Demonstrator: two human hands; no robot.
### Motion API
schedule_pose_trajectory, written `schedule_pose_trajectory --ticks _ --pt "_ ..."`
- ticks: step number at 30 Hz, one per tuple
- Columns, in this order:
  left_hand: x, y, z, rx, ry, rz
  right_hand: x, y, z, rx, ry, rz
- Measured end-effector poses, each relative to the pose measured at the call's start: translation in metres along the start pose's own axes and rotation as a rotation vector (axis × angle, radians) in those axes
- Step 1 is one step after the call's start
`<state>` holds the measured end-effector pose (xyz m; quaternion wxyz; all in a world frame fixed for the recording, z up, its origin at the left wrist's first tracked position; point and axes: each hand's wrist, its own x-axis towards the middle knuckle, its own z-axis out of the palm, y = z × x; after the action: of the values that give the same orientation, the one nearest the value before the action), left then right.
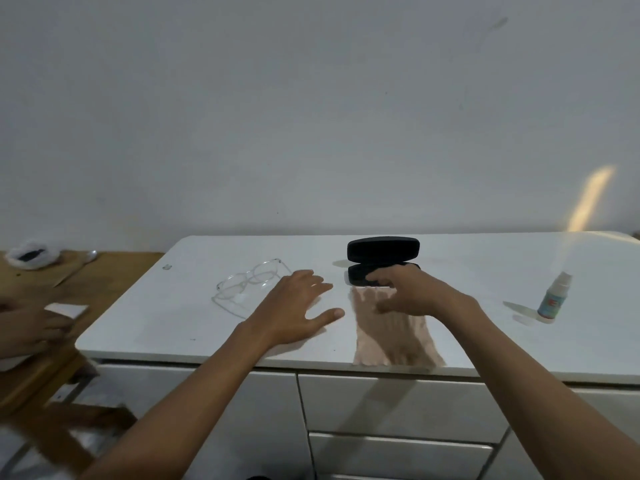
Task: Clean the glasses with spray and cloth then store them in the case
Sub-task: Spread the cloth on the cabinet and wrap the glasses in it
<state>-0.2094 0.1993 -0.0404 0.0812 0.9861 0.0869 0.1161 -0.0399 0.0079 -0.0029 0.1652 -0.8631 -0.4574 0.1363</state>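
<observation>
My right hand (412, 292) grips the open case (382, 259) base; left hand (298, 306) lies flat, empty, beside the glasses (249, 284). I'd steady the case, then reach for the spray (554, 297)

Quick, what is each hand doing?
Left hand: open, fingers spread flat, holding nothing.
Right hand: gripping the open black hard glasses case.

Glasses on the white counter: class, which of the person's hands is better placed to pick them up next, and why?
Probably the left hand. It lies open on the counter right beside the glasses, while the right hand is across at the open case, its fingers on the lower half.
</observation>
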Motion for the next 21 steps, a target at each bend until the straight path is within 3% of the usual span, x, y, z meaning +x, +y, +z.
schedule_pose_trajectory --ticks 7,13,21 --pt "-0.047 -0.068 -0.021 -0.045 0.364 -0.08 0.062 -0.06 0.041 0.103 0.163 -0.191" --pt "-0.067 -0.111 -0.02 0.159 0.402 -0.144 0.091 -0.068 0.065 0.032 0.202 -0.243" --pt "-0.06 -0.129 -0.009 0.144 0.547 -0.171 0.112 -0.071 0.082 -0.028 0.322 -0.294"
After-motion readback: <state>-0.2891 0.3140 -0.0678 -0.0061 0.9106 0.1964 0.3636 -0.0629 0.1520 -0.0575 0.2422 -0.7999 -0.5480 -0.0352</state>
